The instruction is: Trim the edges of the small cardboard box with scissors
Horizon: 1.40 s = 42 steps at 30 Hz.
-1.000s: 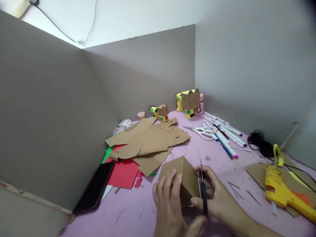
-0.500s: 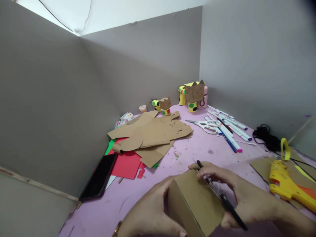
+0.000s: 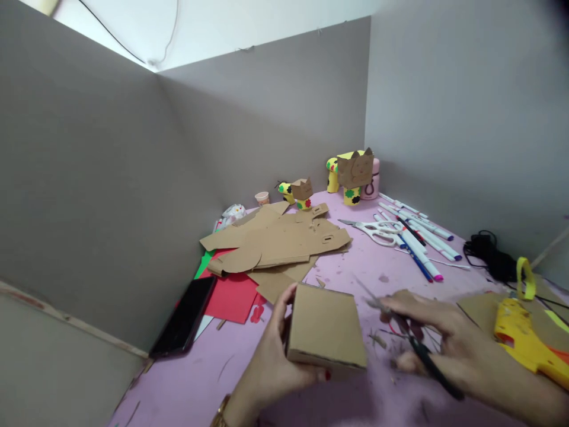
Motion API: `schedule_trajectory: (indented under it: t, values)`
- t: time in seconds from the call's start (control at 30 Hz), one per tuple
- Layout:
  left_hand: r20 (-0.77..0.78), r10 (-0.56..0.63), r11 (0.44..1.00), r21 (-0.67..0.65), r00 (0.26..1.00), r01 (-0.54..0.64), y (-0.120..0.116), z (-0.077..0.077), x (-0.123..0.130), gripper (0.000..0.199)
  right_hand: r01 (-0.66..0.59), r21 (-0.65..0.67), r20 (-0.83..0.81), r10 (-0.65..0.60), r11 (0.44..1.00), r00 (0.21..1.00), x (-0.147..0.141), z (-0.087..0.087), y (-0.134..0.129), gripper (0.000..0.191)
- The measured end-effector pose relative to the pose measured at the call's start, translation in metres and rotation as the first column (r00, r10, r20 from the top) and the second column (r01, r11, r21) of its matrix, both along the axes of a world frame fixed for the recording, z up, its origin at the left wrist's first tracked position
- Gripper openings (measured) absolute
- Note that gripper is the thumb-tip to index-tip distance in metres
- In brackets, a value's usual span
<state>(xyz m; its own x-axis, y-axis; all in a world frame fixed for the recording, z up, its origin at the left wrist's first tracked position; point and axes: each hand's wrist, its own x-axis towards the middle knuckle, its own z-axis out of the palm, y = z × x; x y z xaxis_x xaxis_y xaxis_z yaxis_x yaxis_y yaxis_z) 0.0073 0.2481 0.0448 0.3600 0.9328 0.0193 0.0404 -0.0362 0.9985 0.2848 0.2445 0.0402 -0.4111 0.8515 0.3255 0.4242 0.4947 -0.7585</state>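
My left hand (image 3: 271, 359) is wrapped round a small brown cardboard box (image 3: 326, 323), thumb along the near side and fingers behind the left edge. The box's flat top faces up, with dark lines along its edges. To the right, my right hand (image 3: 453, 335) grips a pair of black-handled scissors (image 3: 429, 359), blades pointing up and left. Motion blurs the scissors and fingertips, and the blades stand apart from the box. Small cardboard scraps (image 3: 377, 340) lie on the table between box and right hand.
Behind lie flat cardboard pieces (image 3: 284, 237), red paper (image 3: 233, 299) and a phone (image 3: 184, 317). White scissors (image 3: 377, 231) and several markers (image 3: 429, 237) are back right. A yellow glue gun (image 3: 524, 338) rests at right. Cardboard-headed figures (image 3: 355, 172) stand by the rear partition.
The scissors have moved off the box's top to the right with my right hand. My left hand has turned the box and shifted it up and slightly left.
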Motion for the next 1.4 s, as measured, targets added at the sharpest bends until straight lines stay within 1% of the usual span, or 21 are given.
schedule_trajectory:
  t: [0.07, 0.13, 0.2, 0.27, 0.37, 0.43, 0.5, 0.57, 0.63, 0.73, 0.83, 0.97, 1.07, 1.17, 1.4]
  values:
    - [-0.064, 0.087, 0.996, 0.035, 0.994, -0.085, 0.002, 0.003, -0.007, 0.112, -0.061, 0.111, 0.144, 0.045, 0.992, 0.989, 0.002, 0.000, -0.006, 0.056]
    - [-0.088, 0.135, 0.989, 0.072, 0.987, -0.129, 0.003, 0.005, -0.011, 0.110, -0.069, 0.221, 0.230, 0.017, 0.973, 0.973, 0.000, 0.000, -0.011, 0.065]
    - [-0.101, 0.170, 0.982, 0.097, 0.980, -0.161, 0.003, 0.006, -0.011, 0.109, -0.069, 0.316, 0.285, -0.025, 0.946, 0.958, -0.003, 0.000, -0.013, 0.069]
    - [-0.129, 0.198, 0.978, 0.098, 0.972, -0.186, 0.004, 0.006, -0.009, 0.109, -0.084, 0.393, 0.320, -0.051, 0.916, 0.946, -0.007, 0.000, -0.013, 0.067]
    - [-0.181, 0.199, 0.978, 0.096, 0.963, -0.184, 0.005, 0.005, -0.006, 0.110, -0.105, 0.460, 0.349, -0.071, 0.882, 0.934, -0.011, 0.001, -0.013, 0.054]
    - [-0.177, 0.163, 0.985, 0.083, 0.971, -0.150, 0.005, 0.004, -0.004, 0.109, -0.103, 0.479, 0.352, -0.083, 0.872, 0.932, -0.012, 0.000, -0.013, 0.049]
    - [-0.145, 0.111, 0.994, 0.038, 0.983, -0.106, 0.004, 0.004, -0.003, 0.109, -0.102, 0.497, 0.353, -0.093, 0.862, 0.931, -0.012, 0.000, -0.014, 0.049]
    - [-0.114, 0.088, 0.996, -0.003, 0.990, -0.089, 0.003, 0.004, -0.002, 0.110, -0.096, 0.526, 0.341, -0.106, 0.845, 0.934, -0.012, -0.001, -0.016, 0.046]
    - [-0.094, 0.092, 0.995, -0.021, 0.991, -0.094, 0.002, 0.003, -0.001, 0.110, -0.082, 0.541, 0.324, -0.117, 0.837, 0.939, -0.012, 0.000, -0.017, 0.040]
    - [-0.042, 0.133, 0.991, -0.005, 0.990, -0.133, 0.003, -0.001, -0.002, 0.111, -0.064, 0.557, 0.303, -0.131, 0.828, 0.944, -0.013, 0.002, -0.018, 0.035]
    - [-0.001, 0.145, 0.989, 0.007, 0.989, -0.145, 0.004, -0.004, -0.002, 0.110, -0.071, 0.552, 0.292, -0.113, 0.831, 0.950, -0.014, 0.006, -0.019, 0.032]
    - [0.022, 0.122, 0.992, -0.041, 0.992, -0.122, 0.004, -0.002, -0.001, 0.111, -0.089, 0.533, 0.303, -0.091, 0.842, 0.948, -0.014, 0.009, -0.019, 0.028]
    - [-0.007, 0.142, 0.989, -0.045, 0.990, -0.142, 0.003, 0.000, 0.001, 0.113, -0.101, 0.517, 0.314, -0.079, 0.850, 0.946, -0.013, 0.007, -0.019, 0.026]
    - [-0.038, 0.159, 0.987, -0.026, 0.987, -0.160, 0.002, 0.001, 0.002, 0.111, -0.099, 0.508, 0.309, -0.074, 0.855, 0.948, -0.012, 0.005, -0.019, 0.024]
    - [0.007, 0.121, 0.992, -0.021, 0.993, -0.121, 0.004, 0.002, 0.002, 0.106, -0.123, 0.491, 0.321, -0.048, 0.862, 0.946, -0.012, 0.002, -0.020, 0.023]
